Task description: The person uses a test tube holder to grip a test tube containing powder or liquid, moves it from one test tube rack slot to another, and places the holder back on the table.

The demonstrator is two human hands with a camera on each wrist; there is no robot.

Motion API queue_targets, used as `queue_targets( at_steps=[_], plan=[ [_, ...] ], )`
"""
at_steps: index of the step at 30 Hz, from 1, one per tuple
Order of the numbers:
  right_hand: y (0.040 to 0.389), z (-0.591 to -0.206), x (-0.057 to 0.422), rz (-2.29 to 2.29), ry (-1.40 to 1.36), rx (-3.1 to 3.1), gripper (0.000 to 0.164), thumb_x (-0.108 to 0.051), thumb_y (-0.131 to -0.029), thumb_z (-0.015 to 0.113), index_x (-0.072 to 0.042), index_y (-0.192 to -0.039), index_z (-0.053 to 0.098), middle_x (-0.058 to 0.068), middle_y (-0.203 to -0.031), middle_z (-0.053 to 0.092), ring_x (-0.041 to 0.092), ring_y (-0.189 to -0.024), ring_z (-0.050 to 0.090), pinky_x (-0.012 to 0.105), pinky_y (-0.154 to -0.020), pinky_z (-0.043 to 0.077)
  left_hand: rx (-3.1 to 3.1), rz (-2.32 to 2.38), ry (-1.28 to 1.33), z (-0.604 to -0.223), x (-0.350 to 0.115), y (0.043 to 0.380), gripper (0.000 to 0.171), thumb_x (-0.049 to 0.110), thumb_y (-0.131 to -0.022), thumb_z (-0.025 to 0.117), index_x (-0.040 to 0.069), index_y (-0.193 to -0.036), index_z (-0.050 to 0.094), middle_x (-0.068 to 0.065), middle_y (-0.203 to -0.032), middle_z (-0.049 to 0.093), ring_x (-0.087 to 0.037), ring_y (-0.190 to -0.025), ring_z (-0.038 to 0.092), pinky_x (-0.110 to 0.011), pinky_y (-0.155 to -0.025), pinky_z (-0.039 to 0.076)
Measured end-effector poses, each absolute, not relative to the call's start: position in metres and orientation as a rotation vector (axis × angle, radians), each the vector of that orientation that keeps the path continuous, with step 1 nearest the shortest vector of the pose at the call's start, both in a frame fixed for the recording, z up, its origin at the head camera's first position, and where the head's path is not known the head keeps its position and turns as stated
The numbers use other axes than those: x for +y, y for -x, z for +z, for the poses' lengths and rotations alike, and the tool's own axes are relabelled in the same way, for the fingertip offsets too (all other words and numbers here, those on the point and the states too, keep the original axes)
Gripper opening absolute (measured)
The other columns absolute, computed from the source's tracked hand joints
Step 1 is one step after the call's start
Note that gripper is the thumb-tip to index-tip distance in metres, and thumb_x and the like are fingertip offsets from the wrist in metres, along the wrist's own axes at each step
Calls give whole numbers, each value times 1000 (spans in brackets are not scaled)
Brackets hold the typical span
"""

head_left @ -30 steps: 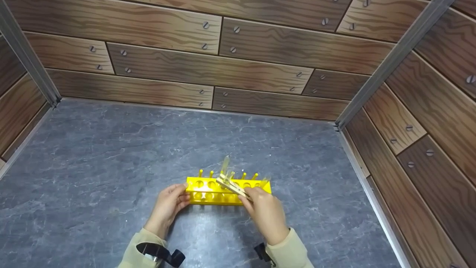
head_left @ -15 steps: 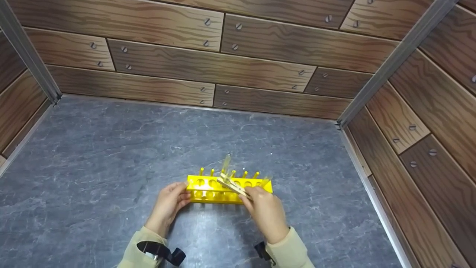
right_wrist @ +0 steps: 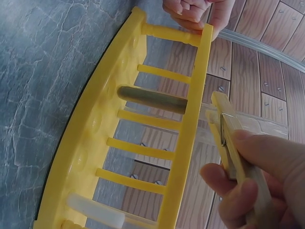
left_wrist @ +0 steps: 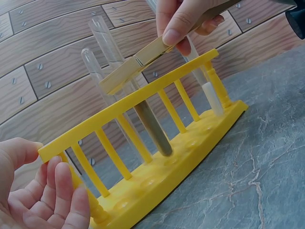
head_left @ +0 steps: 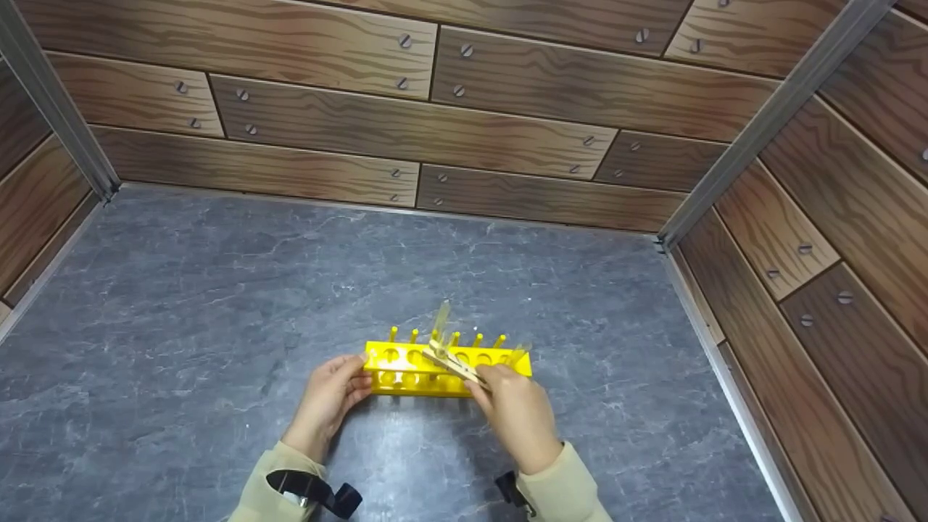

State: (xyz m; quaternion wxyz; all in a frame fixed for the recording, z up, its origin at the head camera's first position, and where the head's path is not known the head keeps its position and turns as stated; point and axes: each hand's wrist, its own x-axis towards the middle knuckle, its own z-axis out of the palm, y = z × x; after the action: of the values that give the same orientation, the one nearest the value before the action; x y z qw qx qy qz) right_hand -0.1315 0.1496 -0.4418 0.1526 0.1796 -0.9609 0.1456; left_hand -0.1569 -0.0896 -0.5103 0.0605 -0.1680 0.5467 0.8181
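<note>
Wooden clamp point(head_left: 455, 367) in play, pinches it with the nearer right hand point(head_left: 518, 415); has the dark-filled test tube point(left_wrist: 152, 125) at ten o'clock by its tips, upright in the yellow rack point(head_left: 399, 368), long axis crossing the clamp. With the left hand point(head_left: 330, 399), pinches the rack's nine-o'clock end, tube towards two.

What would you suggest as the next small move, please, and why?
Probably I'd have the right hand gently ease the wooden clamp off the dark-filled tube: the tube's rounded bottom appears to rest on the base of the yellow rack, whose end the left hand holds.
</note>
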Motion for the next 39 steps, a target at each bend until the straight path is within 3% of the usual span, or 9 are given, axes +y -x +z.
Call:
queue_targets(
  at_steps=[16, 25, 39],
  plan=[
    [133, -445, 149, 418, -477, -2808, 16, -28, -83, 70, -14, -76, 64, -5, -66, 57, 7, -51, 46, 23, -44, 40, 1631, 2484, 512, -509, -89, 156, 22, 14, -91, 58, -6, -99, 57, -8, -78, 58, -13, -65, 56, -25, -64, 53],
    [132, -445, 149, 458, -425, -2817, 17, -28, -81, 72, -12, -84, 69, -2, -75, 60, 9, -58, 53, 24, -48, 45, 1624, 2494, 526, -510, -89, 157, 20, 12, -90, 58, -6, -97, 58, -8, -77, 58, -14, -65, 56, -25, -63, 53],
    [134, -452, 154, 518, -480, -2777, 18, -27, -81, 70, -9, -86, 70, -4, -69, 56, 6, -53, 46, 21, -46, 42, 1626, 2475, 526, -508, -88, 157, 25, 15, -91, 58, -7, -104, 56, -8, -78, 58, -13, -65, 56, -26, -64, 53]
  ],
)
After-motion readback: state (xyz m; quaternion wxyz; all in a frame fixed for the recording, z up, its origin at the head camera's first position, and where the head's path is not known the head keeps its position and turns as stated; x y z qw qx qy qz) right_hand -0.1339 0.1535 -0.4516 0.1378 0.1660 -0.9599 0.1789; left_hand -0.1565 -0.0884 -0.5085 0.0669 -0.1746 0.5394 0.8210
